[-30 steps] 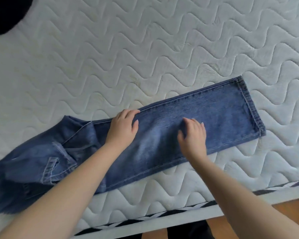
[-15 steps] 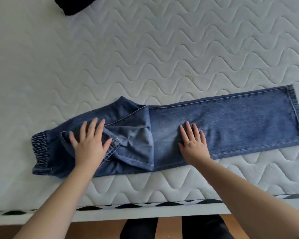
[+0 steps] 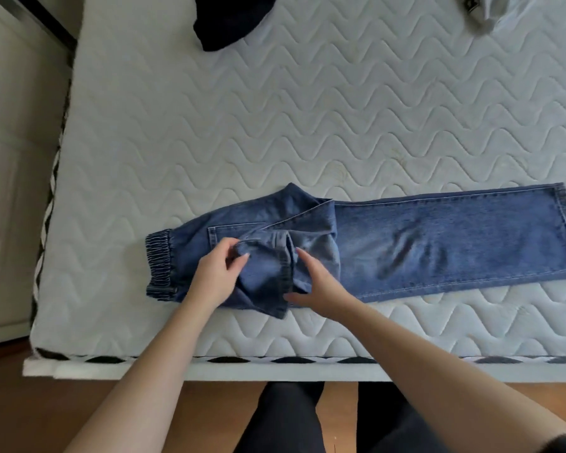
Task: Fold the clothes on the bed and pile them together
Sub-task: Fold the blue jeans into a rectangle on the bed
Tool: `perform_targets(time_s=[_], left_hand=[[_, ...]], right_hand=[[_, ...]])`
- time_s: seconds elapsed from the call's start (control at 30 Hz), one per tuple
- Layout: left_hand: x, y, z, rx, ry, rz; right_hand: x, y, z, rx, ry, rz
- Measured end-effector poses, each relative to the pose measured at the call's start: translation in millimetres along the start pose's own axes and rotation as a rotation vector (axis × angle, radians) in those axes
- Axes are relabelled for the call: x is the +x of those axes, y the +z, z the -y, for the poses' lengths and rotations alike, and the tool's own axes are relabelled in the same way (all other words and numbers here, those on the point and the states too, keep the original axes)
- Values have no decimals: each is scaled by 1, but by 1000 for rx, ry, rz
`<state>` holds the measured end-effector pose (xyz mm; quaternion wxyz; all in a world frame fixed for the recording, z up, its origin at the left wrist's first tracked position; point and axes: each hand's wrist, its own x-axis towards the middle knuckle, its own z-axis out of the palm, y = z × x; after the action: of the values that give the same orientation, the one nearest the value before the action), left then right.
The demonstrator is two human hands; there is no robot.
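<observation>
A pair of blue jeans [image 3: 438, 246] lies lengthwise along the near edge of the white quilted mattress [image 3: 275, 109], elastic waistband at the left, leg hems at the right. Its seat is bunched into a loose flap in the middle. My left hand [image 3: 218, 276] pinches the left edge of that flap between thumb and fingers. My right hand [image 3: 317, 286] grips the flap's right side, thumb under the denim and fingers on top.
A dark garment [image 3: 229, 21] lies at the far edge of the mattress, and a grey garment [image 3: 484, 11] lies at the far right. The mattress ends at the left next to a pale wall or panel [image 3: 13, 158]. Wooden floor and my dark trousers show below.
Both hands lay flat on the jeans before. They have come together at the crumpled seat and taken hold of the flap. The camera has also shifted left and pulled back.
</observation>
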<state>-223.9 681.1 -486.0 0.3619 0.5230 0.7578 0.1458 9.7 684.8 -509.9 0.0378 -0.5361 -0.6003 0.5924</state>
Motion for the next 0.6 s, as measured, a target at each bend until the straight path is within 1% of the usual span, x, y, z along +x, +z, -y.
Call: perform_targets(time_s=[0.03, 0.1, 0.17, 0.2, 0.3, 0.4, 0.5, 0.6], left_hand=[[-6, -3, -8, -120, -29, 44], [-18, -6, -25, -344, -74, 110], [-30, -7, -40, -404, -59, 119], [-36, -8, -46, -390, -36, 121], [-51, -10, -70, -245, 43, 156], [-58, -10, -98, -119, 166, 169], [-61, -2, -142, -70, 322, 280], [-63, 16, -198, 17, 369, 335]], right_hand=[[-7, 7, 10, 125, 7, 0], [-18, 13, 22, 311, 59, -58], [-29, 8, 27, 327, 107, -166], [-36, 2, 28, 291, 121, -217], [-66, -28, 23, 209, 114, -329], [-106, -66, 20, 124, 88, -386], [-147, -102, 15, 63, 71, -441], [-183, -134, 2, 79, 85, -536]])
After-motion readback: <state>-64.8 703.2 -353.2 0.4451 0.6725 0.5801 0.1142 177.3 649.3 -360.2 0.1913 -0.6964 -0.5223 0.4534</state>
